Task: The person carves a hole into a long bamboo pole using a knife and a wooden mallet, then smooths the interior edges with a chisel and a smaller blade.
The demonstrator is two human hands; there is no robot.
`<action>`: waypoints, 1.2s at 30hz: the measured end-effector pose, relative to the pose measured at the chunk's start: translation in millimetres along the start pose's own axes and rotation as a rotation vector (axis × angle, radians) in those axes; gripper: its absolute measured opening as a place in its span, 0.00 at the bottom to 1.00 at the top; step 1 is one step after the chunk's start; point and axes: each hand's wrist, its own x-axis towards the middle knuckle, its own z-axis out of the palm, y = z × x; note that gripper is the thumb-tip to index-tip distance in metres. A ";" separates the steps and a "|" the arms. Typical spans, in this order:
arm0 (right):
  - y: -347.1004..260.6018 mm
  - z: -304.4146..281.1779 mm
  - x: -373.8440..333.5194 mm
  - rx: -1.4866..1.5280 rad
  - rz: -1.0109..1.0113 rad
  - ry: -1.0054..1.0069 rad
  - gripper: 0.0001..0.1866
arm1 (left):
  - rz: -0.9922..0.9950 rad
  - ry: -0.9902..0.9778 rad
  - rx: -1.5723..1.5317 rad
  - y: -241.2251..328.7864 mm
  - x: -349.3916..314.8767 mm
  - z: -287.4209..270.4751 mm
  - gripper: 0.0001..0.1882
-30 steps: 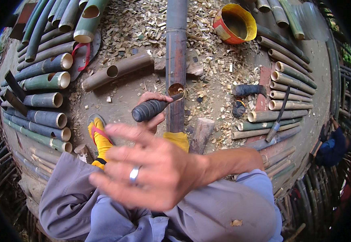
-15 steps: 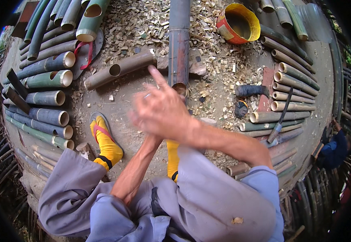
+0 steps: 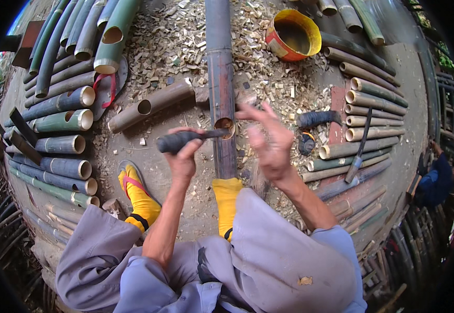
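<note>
A dark bamboo pole (image 3: 220,75) runs away from me down the middle, with a round hole (image 3: 225,125) cut in its near part. My left hand (image 3: 182,166) is closed round the black wrapped handle of a chisel-like tool (image 3: 179,141). The tool lies crosswise, its dark blade reaching the hole. Just right of the pole is my right hand (image 3: 274,143), fingers spread and slightly blurred, holding nothing. A yellow-socked foot (image 3: 226,201) is at the pole's near end. To the left lies a short brown bamboo piece (image 3: 164,101) with a hole in its side.
Wood chips (image 3: 169,41) cover the ground ahead. A yellow and red bucket (image 3: 275,39) holds dark liquid. Cut bamboo tubes (image 3: 62,121) are stacked left and right, with a long-bladed knife (image 3: 362,143) across the right stack. A black wrapped object (image 3: 318,119) lies nearby. Another person (image 3: 435,180) is far right.
My hands, overlapping before with the right above the left, have moved apart. The left now shows the chisel-like tool at the hole; the right has moved rightward. The view has shifted slightly.
</note>
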 end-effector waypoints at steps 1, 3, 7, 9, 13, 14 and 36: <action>1.8 -8.6 -15.9 0.051 0.201 0.058 0.17 | 0.067 0.001 0.082 2.8 -1.7 -2.9 0.19; 9.4 -22.1 -51.5 0.091 0.474 0.129 0.17 | 0.298 -0.173 0.417 11.0 -2.2 13.4 0.20; 26.9 -27.6 -115.9 0.643 0.935 0.191 0.20 | 0.494 -0.716 0.765 31.8 -28.2 73.8 0.19; 16.7 -26.8 -121.3 1.214 1.125 0.219 0.22 | 0.488 -0.877 0.762 31.0 -45.5 92.0 0.20; 4.0 -39.0 -108.9 1.454 1.164 0.254 0.23 | 0.570 -1.099 0.906 13.7 -71.2 110.6 0.27; 8.7 -44.1 -114.7 1.422 1.131 0.291 0.22 | 0.580 -1.135 0.957 9.5 -74.8 112.2 0.31; 115.7 -125.5 -378.3 -0.785 1.461 0.690 0.22 | -0.066 -0.164 1.030 64.9 85.5 -88.3 0.31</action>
